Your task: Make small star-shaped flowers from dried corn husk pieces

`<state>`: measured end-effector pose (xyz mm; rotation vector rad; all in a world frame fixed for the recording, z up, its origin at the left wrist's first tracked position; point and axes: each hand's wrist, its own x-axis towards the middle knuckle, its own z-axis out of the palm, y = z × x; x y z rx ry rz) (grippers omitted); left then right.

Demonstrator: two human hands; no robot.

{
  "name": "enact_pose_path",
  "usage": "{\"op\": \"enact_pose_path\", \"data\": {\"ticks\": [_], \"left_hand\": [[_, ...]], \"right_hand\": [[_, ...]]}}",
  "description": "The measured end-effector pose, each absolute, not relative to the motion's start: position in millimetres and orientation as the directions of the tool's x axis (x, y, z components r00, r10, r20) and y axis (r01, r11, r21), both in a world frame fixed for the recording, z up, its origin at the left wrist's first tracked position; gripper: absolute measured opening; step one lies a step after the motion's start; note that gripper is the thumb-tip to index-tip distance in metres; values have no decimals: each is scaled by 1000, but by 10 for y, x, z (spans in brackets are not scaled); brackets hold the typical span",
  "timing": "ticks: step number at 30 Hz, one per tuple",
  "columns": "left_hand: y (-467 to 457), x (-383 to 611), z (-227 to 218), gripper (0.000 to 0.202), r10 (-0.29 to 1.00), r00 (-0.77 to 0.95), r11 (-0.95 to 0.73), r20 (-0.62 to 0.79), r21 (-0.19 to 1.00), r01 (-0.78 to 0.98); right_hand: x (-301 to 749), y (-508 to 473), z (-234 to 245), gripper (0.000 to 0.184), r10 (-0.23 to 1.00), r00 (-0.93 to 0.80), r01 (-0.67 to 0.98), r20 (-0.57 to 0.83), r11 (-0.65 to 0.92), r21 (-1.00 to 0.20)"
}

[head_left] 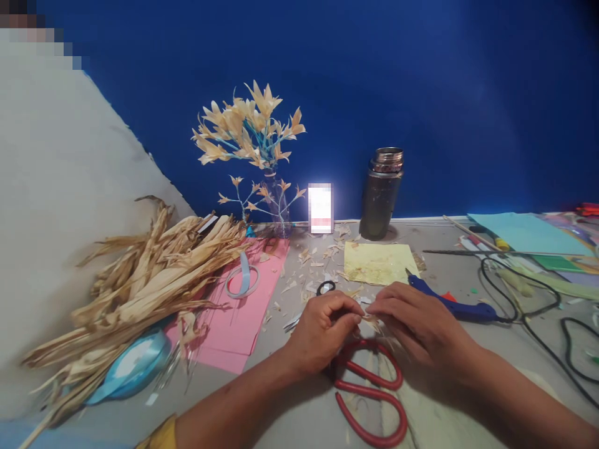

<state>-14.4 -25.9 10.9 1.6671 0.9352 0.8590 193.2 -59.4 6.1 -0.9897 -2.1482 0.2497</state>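
**Hands tip to tip, just beyond red-handled scissors [372, 391]**

L hand [322, 330] + R hand [416, 318] meet at the nr-centre of the table [299, 411]. L: thumb & index curled in, tips almost together. R: fingers stretched fwd, bent down, bunched close, tips right by the L ones. A tiny pale scrap [371, 319] shows at the fingertips; too small to ID, & can't tell if either hand has hold of it. Scissors lie flat just below, loops twd the near edge.

To the R, just past R hand: blue glue gun [468, 310]. Yellow sheet [374, 259] farther back, w/ dark flask [381, 196] standing upright behind it, lid off.

Far L of centre: pale flowers [248, 134] on blue stems in a clear bottle [281, 212]. L side: pile of dried husks [154, 280], pink sheets [224, 349] partly under it, blue ribbon roll [135, 368] nearer.
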Motion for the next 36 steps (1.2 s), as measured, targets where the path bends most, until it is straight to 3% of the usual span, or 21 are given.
{"op": "enact_pose_path", "data": {"ticks": [4, 7, 9, 12, 16, 21, 25, 36], "left_hand": [[-237, -129, 60, 13, 885, 458, 113, -87, 993, -29], [-218, -101, 6, 25, 856, 482, 317, -188, 927, -202], [-218, -74, -33, 31, 843, 489, 401, -226, 869, -290], [-234, -33, -80, 34, 830, 499, 461, -249, 809, -363], [-247, -9, -106, 35, 823, 509, 483, -253, 783, -391], [-248, -11, -99, 35, 805, 529, 507, -269, 776, -376], [-251, -4, -95, 37, 819, 515, 478, -253, 798, -367], [-254, -18, -103, 39, 819, 530, 448, -220, 822, -352]], "right_hand": [[1928, -573, 80, 27, 783, -318, 562, 535, 610, -559], [1884, -575, 127, 14, 899, -234, 557, 371, 437, -706], [1842, -582, 148, 8, 936, -211, 533, 282, 352, -769], [1795, -589, 135, 15, 950, -197, 507, 242, 310, -804], [1812, -575, 52, 2, 921, -124, 559, 370, 373, -740], [1866, -553, -21, 11, 732, -199, 541, 651, 636, -550], [1857, -563, 7, 10, 713, -239, 564, 659, 655, -503], [1865, -586, 15, 10, 726, -252, 563, 640, 648, -513]]}}
